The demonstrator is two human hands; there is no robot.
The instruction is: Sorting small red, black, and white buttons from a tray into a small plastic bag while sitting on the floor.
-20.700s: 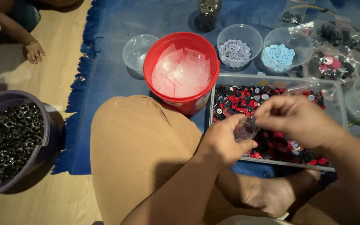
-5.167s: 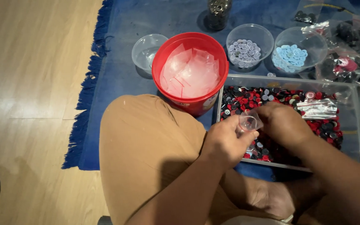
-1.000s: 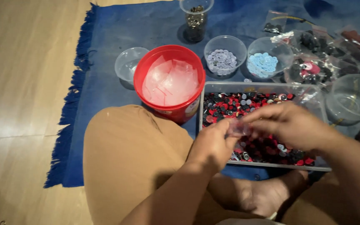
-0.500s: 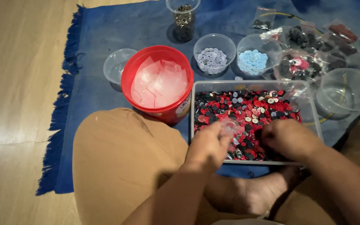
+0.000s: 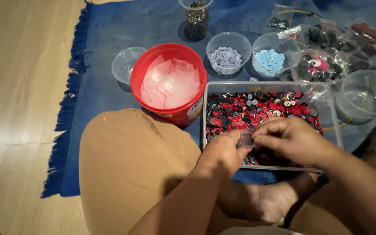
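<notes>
1. Head view: I see both hands meet over the near edge of a clear tray (image 5: 338, 130) full of red, black and white buttons (image 5: 257, 111).
2. The left hand (image 5: 223, 152) comes in from 6 o'clock; its thumb and fingertips are pinched on a small clear bag (image 5: 245, 140).
3. The right hand (image 5: 294, 139) comes from 4 o'clock and touches the left. Its fingers curl closed on the same bag from the other side.
4. The bag sits between the two sets of fingertips, just above the buttons at the tray's 6 o'clock edge. I cannot tell what is inside it.
5. At 10 o'clock of the tray, touching it, stands a red bucket (image 5: 170, 111) holding a stack of clear bags (image 5: 170, 82).
6. At 9 o'clock of the bucket, just beside it, is an empty clear cup (image 5: 125, 65).
7. At 12 o'clock of the tray sit two clear bowls: one with pale lilac buttons (image 5: 227, 58), one with light blue buttons (image 5: 270, 60).
8. Farther out at 12 o'clock stands a clear jar (image 5: 196, 19) of dark bits.
9. At 2 o'clock lie filled plastic packets (image 5: 327, 48); at 3 o'clock sits a big clear bowl (image 5: 366, 93).
10. All of it rests on a blue rug (image 5: 105, 39) with a fringe, laid on a wood floor (image 5: 18, 87).
11. My view at 7 o'clock is filled by a bent knee in tan cloth (image 5: 131, 169).
</notes>
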